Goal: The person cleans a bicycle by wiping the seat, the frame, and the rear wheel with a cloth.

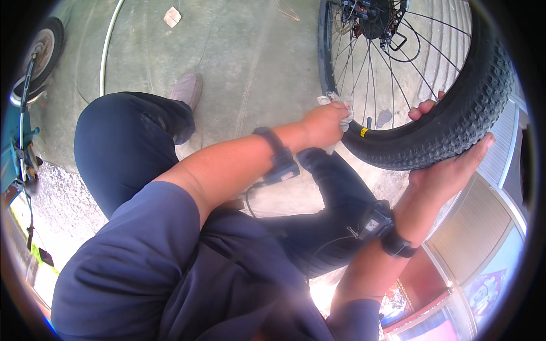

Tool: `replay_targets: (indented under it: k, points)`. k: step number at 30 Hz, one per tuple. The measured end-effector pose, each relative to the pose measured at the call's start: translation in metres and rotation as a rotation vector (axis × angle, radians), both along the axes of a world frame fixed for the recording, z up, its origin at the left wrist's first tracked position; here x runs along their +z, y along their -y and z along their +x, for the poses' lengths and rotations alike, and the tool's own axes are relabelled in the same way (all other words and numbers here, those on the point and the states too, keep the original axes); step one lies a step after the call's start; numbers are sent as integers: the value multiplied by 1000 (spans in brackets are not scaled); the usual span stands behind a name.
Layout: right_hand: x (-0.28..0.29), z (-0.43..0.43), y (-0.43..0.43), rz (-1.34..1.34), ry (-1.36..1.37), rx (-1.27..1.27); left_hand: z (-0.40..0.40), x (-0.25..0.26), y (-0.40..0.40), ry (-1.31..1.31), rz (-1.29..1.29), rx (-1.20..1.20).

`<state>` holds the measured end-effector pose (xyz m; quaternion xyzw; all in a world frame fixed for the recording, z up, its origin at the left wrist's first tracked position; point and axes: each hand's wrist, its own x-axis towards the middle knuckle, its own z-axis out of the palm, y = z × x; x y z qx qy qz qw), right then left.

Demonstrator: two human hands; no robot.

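A crumpled pale cloth (346, 121) is bunched in my left hand (325, 124), its folds showing around the fingers. That hand presses it on the lower left of a bicycle wheel, where the black rim (327, 55) meets the knobbly tire (482, 91). My right hand (445, 168) cups the tire from below. Its thumb lies along the outer tread and its fingertips come over the inner side. Close to the cloth are a valve with a cap (369, 122) and a yellow label (364, 132). Part of the left palm is hidden.
Brake and gear parts (371, 17) surround the hub at the top. A hose (109, 47) and a paper scrap (172, 17) lie on the concrete floor (239, 51). At the far left stands another wheeled vehicle (25, 128). Wrist straps with wired boxes (281, 168) sit on both forearms.
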<state>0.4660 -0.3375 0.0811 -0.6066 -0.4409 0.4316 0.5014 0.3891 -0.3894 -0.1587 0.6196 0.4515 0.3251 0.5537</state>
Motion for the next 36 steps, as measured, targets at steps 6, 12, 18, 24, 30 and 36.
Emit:
replay_targets:
  k: [6, 12, 18, 24, 30, 36]
  points:
    - [-5, 2, 1, -14, -25, 32, -10, 19, -5, 207, -357, 25]
    - [-5, 10, 5, -6, -37, 112, -12, 40, -10, 363, -517, -4]
    - [-9, 5, 3, 98, 40, 17, -11, 45, -25, 422, -731, -17]
    - [-8, 16, 12, 228, 324, -3, -14, 62, -28, 581, -736, 15]
    - [-29, 38, 27, 171, 392, 68, -27, 127, -71, 1063, -739, 21]
    - [-29, 28, 32, 131, 374, -24, -46, 210, -180, 1711, -499, -108]
